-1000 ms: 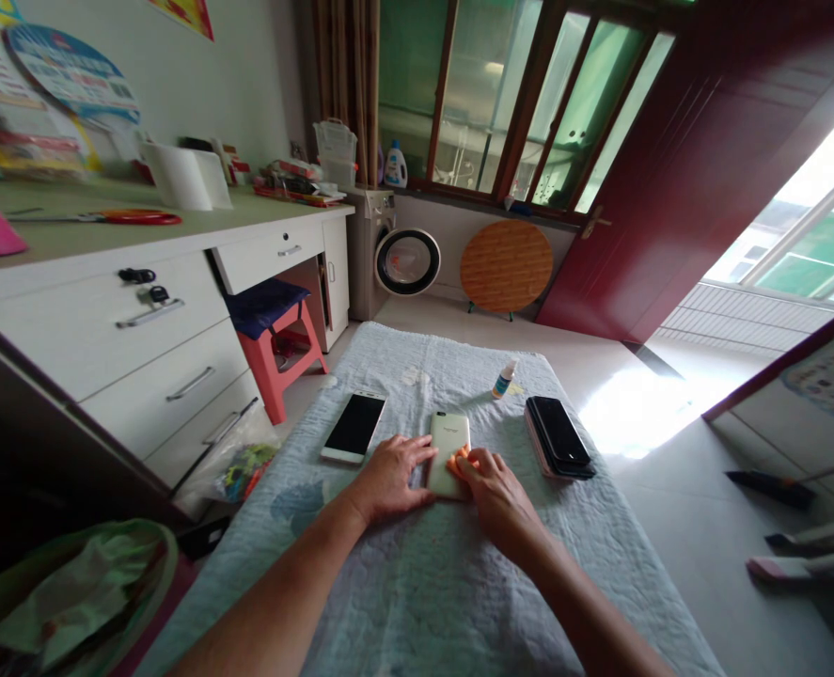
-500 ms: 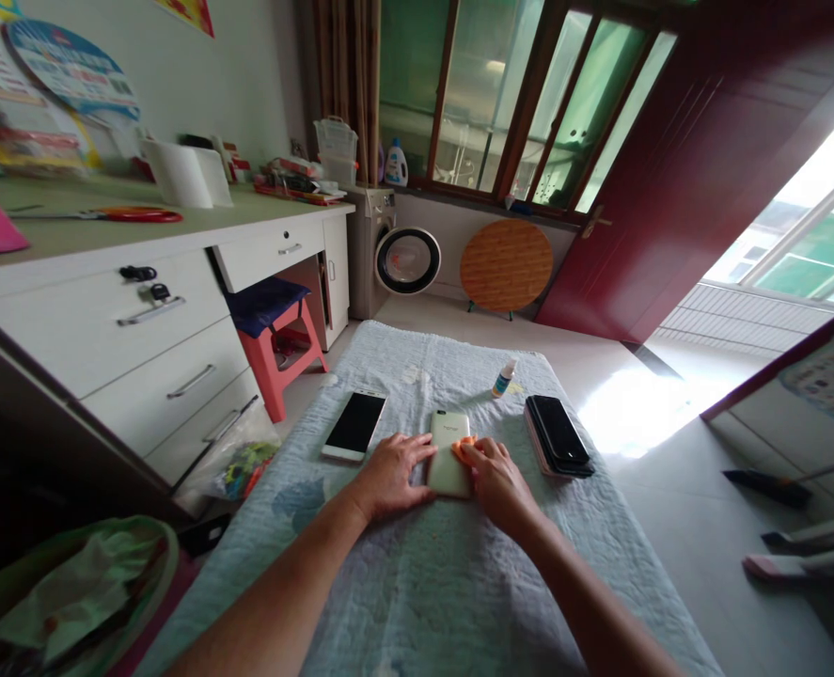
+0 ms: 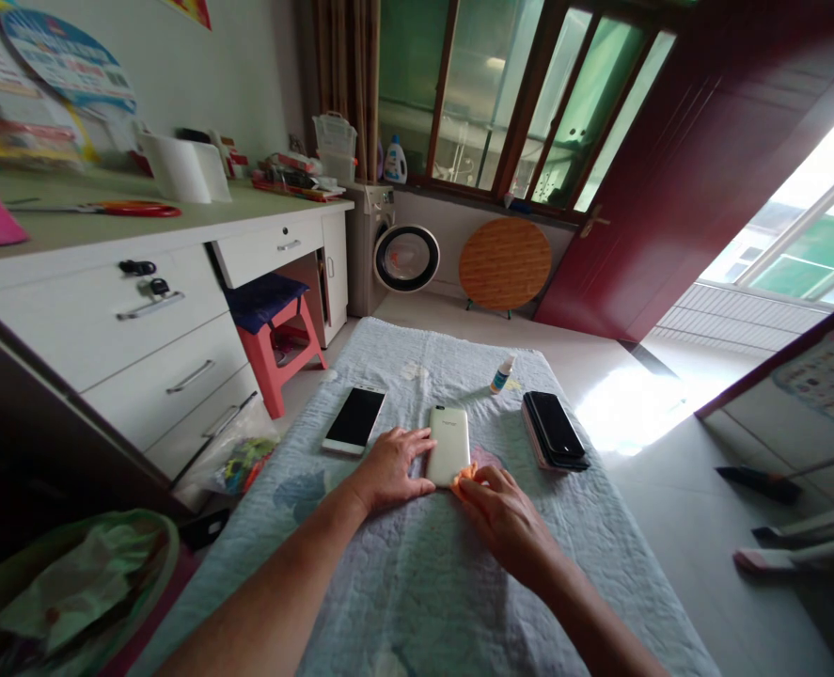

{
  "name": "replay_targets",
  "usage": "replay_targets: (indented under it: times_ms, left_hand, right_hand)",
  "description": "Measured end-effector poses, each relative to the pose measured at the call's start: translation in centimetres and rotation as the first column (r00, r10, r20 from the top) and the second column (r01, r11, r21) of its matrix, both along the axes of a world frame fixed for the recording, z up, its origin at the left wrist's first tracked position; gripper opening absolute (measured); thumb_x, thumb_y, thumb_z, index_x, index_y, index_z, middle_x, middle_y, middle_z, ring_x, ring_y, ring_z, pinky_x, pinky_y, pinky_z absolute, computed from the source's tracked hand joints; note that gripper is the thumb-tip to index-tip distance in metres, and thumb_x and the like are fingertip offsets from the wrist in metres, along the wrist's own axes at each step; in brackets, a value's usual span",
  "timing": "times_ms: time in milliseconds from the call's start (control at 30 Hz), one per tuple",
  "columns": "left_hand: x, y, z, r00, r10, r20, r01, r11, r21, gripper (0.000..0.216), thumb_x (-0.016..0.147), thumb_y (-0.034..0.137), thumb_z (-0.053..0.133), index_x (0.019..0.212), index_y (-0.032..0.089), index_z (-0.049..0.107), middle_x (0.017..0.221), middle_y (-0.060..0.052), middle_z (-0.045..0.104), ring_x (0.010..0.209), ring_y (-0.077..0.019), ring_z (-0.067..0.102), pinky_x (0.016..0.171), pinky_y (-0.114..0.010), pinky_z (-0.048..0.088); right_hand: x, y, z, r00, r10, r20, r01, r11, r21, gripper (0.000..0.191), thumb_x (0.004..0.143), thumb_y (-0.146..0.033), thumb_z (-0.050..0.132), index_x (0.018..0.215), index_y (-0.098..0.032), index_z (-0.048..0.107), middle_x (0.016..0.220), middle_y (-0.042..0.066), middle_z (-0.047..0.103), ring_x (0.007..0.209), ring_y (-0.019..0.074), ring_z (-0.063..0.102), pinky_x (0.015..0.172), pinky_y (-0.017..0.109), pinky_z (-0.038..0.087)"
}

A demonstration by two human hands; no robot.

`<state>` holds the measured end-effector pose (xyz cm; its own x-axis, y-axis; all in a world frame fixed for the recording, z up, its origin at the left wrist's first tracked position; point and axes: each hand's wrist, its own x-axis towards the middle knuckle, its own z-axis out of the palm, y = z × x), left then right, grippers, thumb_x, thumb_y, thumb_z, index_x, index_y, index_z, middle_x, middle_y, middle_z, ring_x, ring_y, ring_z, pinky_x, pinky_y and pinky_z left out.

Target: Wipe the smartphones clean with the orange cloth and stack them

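Note:
A pale gold smartphone lies back side up on the quilted cover. My left hand rests at its left side with fingers stretched and apart, fingertips touching the long edge and thumb by the lower left corner. Pinched in my right hand is a small orange cloth, pressed at the phone's lower right corner. To the left lies a white smartphone with its dark screen up. On the right is a stack of phones with a black one on top. Behind stands a small spray bottle.
The light blue quilted cover drapes the surface under the phones. White drawers and a red stool stand left, with a bin at lower left. Beyond are a washing machine with its door ajar and a round wooden board.
My right hand has slid the orange cloth down, from the phone's right edge to its lower right corner. My left hand stays at the phone's left edge.

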<state>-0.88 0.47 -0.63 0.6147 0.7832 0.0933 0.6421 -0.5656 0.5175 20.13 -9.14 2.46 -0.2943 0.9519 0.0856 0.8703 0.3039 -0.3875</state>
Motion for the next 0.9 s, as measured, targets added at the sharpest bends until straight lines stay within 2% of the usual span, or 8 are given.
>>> replay_targets:
  times_ms: [133, 267, 433, 567, 667, 800, 900]
  left_hand:
    - [-0.1, 0.1, -0.1, 1.0, -0.007, 0.006, 0.007, 1.0, -0.004, 0.064, 0.068, 0.042, 0.074, 0.128, 0.026, 0.058, 0.142, -0.004, 0.05, 0.12, -0.0284, 0.05, 0.105, -0.041, 0.036]
    - [-0.1, 0.2, -0.3, 1.0, -0.014, 0.008, 0.014, 1.0, -0.001, 0.054, 0.077, 0.038, 0.067, 0.128, 0.026, 0.058, 0.142, -0.003, 0.05, 0.117, -0.027, 0.051, 0.104, -0.041, 0.037]
    - [0.1, 0.3, -0.4, 1.0, -0.011, -0.001, 0.011, 1.0, 0.019, 0.046, 0.083, 0.031, 0.06, 0.128, 0.027, 0.059, 0.141, -0.002, 0.051, 0.116, -0.0253, 0.052, 0.104, -0.039, 0.037]
    - [0.2, 0.3, -0.2, 1.0, -0.018, -0.002, 0.018, 1.0, 0.004, 0.042, 0.087, 0.038, 0.056, 0.127, 0.024, 0.06, 0.141, -0.003, 0.051, 0.117, -0.0251, 0.053, 0.105, -0.038, 0.037]
    - [0.2, 0.4, -0.3, 1.0, -0.019, 0.008, 0.019, 1.0, -0.001, 0.04, 0.089, 0.035, 0.054, 0.128, 0.025, 0.059, 0.141, -0.004, 0.052, 0.117, -0.024, 0.053, 0.104, -0.037, 0.037]
    - [0.2, 0.5, -0.7, 1.0, -0.003, 0.014, 0.002, 1.0, 0.021, 0.039, 0.088, 0.034, 0.055, 0.126, 0.026, 0.061, 0.14, -0.003, 0.053, 0.115, -0.024, 0.054, 0.103, -0.037, 0.038]
    - [0.3, 0.5, -0.8, 1.0, -0.001, 0.007, 0.0, 0.999, 0.039, 0.041, 0.085, 0.03, 0.058, 0.126, 0.025, 0.06, 0.14, -0.002, 0.053, 0.113, -0.0243, 0.055, 0.102, -0.037, 0.039]
  right_hand:
    - [0.0, 1.1, -0.5, 1.0, 0.006, -0.028, -0.005, 1.0, 0.025, 0.031, 0.098, -0.035, 0.041, 0.088, -0.023, 0.068, 0.091, 0.004, 0.057, 0.089, 0.016, 0.051, 0.078, 0.026, 0.042]
    - [-0.4, 1.9, -0.8, 0.998, 0.039, -0.046, -0.037, 0.998, 0.042, 0.027, 0.096, -0.026, 0.047, 0.078, -0.021, 0.067, 0.087, 0.004, 0.057, 0.089, 0.016, 0.05, 0.078, 0.026, 0.04]
    - [-1.8, 2.5, -0.9, 0.998, 0.056, -0.006, -0.056, 0.998, 0.042, 0.016, 0.091, -0.016, 0.053, 0.08, -0.019, 0.064, 0.088, 0.004, 0.057, 0.085, 0.0151, 0.05, 0.077, 0.025, 0.039]
    - [-3.8, 3.2, -1.3, 0.992, 0.107, 0.06, -0.11, 0.992, 0.053, 0.012, 0.092, -0.02, 0.053, 0.091, -0.02, 0.065, 0.093, 0.004, 0.057, 0.086, 0.0153, 0.05, 0.075, 0.025, 0.039]
    - [-4.9, 3.7, -1.4, 0.986, 0.115, 0.118, -0.122, 0.991, 0.055, 0.011, 0.092, -0.024, 0.054, 0.094, -0.021, 0.064, 0.098, 0.004, 0.058, 0.09, 0.0163, 0.051, 0.075, 0.026, 0.04]
    - [-4.5, 3.6, -1.1, 0.987, 0.102, 0.127, -0.11, 0.992, 0.057, 0.009, 0.092, -0.024, 0.055, 0.093, -0.019, 0.063, 0.096, 0.004, 0.058, 0.087, 0.0158, 0.051, 0.074, 0.026, 0.04]
    - [-2.9, 3.1, -0.6, 0.989, 0.06, 0.132, -0.066, 0.997, 0.046, 0.01, 0.09, -0.023, 0.057, 0.083, -0.018, 0.061, 0.09, 0.004, 0.057, 0.083, 0.0158, 0.05, 0.074, 0.026, 0.04]
